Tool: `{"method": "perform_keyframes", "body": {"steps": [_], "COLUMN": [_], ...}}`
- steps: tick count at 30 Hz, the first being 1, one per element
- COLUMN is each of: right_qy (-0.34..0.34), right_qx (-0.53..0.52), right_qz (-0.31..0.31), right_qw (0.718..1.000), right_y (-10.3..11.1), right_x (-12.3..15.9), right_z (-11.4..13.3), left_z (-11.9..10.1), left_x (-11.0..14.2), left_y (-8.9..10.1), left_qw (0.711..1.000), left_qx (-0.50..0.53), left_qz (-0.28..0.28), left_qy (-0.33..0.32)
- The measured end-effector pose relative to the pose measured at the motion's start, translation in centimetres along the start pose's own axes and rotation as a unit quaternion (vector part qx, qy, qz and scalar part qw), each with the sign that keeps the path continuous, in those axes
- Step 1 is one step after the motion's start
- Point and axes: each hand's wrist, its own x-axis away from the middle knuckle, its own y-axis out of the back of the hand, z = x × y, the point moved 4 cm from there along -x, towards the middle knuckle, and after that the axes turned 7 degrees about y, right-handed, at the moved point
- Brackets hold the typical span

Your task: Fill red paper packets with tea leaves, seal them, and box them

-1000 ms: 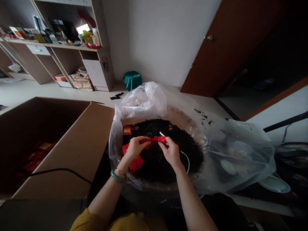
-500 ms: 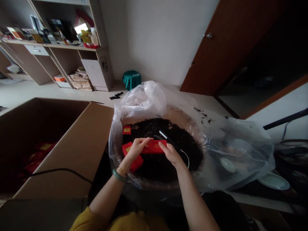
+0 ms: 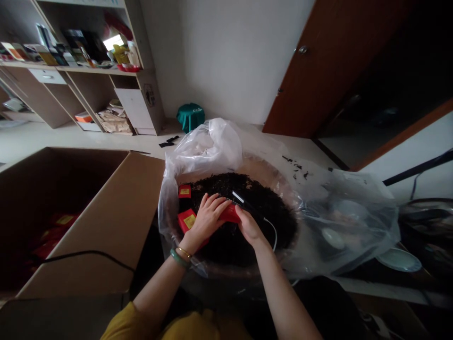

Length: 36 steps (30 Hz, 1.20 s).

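A glossy red packet (image 3: 230, 214) is held level over a heap of dark dried leaves (image 3: 271, 200). My left hand (image 3: 208, 218) covers its left part, fingers laid across the top. At its right end, my right hand (image 3: 248, 226) grips it with the thumb in front. Just behind the packet lies a slim black tool (image 3: 252, 209) with a white strip and a white cord; its near part is hidden. A small red box with a yellow label (image 3: 184, 191) sits at the heap's left edge. Nearer my left wrist is another red piece with a yellow label (image 3: 186, 219), partly covered.
Clear plastic sheeting (image 3: 221, 137) lines the round tub and spreads right, with leaf bits on it. An open cardboard box (image 3: 102, 222) with red packets (image 3: 63, 220) stands at left. Behind are a green-covered stool (image 3: 191, 117), a desk (image 3: 88, 70) and a brown door (image 3: 304, 28).
My left hand has shifted right along the red packet, its fingers now spread over the top. Less of the packet shows. The view has turned slightly.
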Motion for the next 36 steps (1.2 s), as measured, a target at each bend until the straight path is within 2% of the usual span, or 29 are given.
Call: {"method": "perform_keyframes", "body": {"steps": [4,8,13,16,18,19,20,21,23,25,26,28,31,36], "right_qy": [-0.008,0.031,0.04,0.018,0.004,-0.002,-0.007,-0.012,-0.025,-0.037,-0.038,-0.027,-0.005,0.01], "right_qx": [0.039,0.125,0.16,0.121,0.127,0.164,0.228,0.313,0.495,0.623,0.665,0.715,0.74,0.738], "right_qz": [0.035,0.047,0.061,0.074,0.036,0.015,0.007,0.017,0.07,0.112,0.121,0.133,0.142,0.13], "right_qw": [0.999,0.991,0.984,0.99,0.991,0.986,0.974,0.949,0.866,0.773,0.736,0.686,0.658,0.662], "right_y": [-0.2,-1.3,-2.0,-0.7,1.0,1.7,2.3,2.5,2.0,0.9,0.3,-0.8,-1.9,-2.1], "right_x": [0.1,0.1,0.2,0.2,0.3,0.4,0.6,0.8,1.1,1.3,1.2,0.9,0.2,-0.2], "right_z": [0.0,0.9,2.3,3.1,3.6,3.8,3.8,3.7,3.1,2.2,1.7,1.1,0.5,0.0], "left_z": [-0.5,-0.9,-0.2,1.0,2.1,2.6,3.0,3.3,3.8,4.0,4.1,4.1,4.1,4.1], "left_x": [0.1,0.2,0.2,0.3,0.4,0.4,0.5,0.5,0.5,0.6,0.6,0.6,0.5,0.4], "left_y": [0.0,-0.4,-0.6,-0.5,-0.3,-0.3,-0.2,-0.2,-0.3,-0.4,-0.5,-0.6,-0.5,-0.4], "left_qw": [1.0,0.999,0.996,0.988,0.98,0.976,0.973,0.97,0.965,0.963,0.961,0.961,0.963,0.962], "left_qx": [-0.011,-0.009,0.069,0.122,0.139,0.145,0.151,0.158,0.171,0.181,0.184,0.186,0.185,0.189], "left_qz": [0.015,0.039,0.011,-0.01,-0.022,-0.027,-0.032,-0.037,-0.047,-0.051,-0.05,-0.045,-0.04,-0.039], "left_qy": [0.011,0.028,0.055,0.098,0.141,0.159,0.172,0.181,0.191,0.195,0.198,0.201,0.195,0.192]}}
